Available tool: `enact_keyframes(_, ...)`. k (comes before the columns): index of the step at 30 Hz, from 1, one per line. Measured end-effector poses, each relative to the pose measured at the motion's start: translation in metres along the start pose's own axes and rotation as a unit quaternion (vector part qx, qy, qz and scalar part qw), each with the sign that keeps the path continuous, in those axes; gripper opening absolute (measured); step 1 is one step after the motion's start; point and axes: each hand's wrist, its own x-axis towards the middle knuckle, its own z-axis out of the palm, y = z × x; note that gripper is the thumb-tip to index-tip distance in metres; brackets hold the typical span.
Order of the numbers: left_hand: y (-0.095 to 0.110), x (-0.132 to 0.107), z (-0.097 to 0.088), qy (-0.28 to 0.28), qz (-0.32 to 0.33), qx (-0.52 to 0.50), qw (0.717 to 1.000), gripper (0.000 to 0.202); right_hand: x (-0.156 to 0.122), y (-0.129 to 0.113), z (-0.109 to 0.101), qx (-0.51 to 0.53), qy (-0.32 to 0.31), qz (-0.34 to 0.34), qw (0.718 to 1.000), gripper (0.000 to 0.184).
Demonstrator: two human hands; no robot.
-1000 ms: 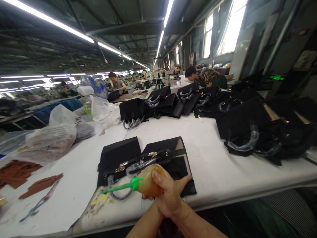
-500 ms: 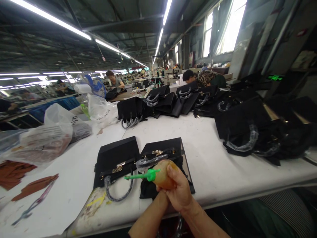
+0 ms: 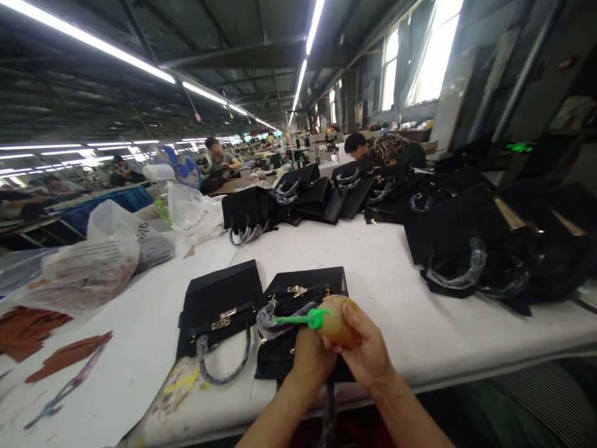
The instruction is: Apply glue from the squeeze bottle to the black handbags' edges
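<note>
My right hand (image 3: 368, 348) is wrapped around a rounded amber squeeze bottle (image 3: 344, 325) with a long green nozzle (image 3: 298, 318) pointing left. Beneath the bottle lies a black handbag (image 3: 321, 278) with gold hardware and a plastic-wrapped handle. My left hand (image 3: 310, 359) rests low over this bag, partly behind the bottle; its fingers are hidden, so I cannot tell whether it grips the bag. Just to the left, a second black handbag (image 3: 221, 286) lies flat, its wrapped handle (image 3: 224, 378) looping toward the table's front edge.
More black handbags (image 3: 298, 196) line the back of the white table (image 3: 373, 261), and a large pile (image 3: 459, 236) sits at right. Clear plastic bags (image 3: 107, 249) and brown pieces (image 3: 69, 356) lie at left. Two people (image 3: 394, 149) (image 3: 222, 163) work beyond.
My right hand has moved right with the bottle. My left hand now shows more over the right-hand handbag, and that bag's near part has shifted slightly.
</note>
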Motion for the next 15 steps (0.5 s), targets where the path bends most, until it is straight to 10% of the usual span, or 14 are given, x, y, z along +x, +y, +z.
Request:
enact_keyframes(7,-0.016,-0.021,-0.034,0.071,-0.004,0.041,0.997,0.018,0.013,-0.028,-0.015,0.062,0.0,0.019,0.998,0.029)
enact_keyframes(15,-0.021,-0.008,-0.084,0.182,0.033,-0.19,0.964,0.008,0.017,-0.033,0.004,0.21,0.008,0.03,0.977,0.026)
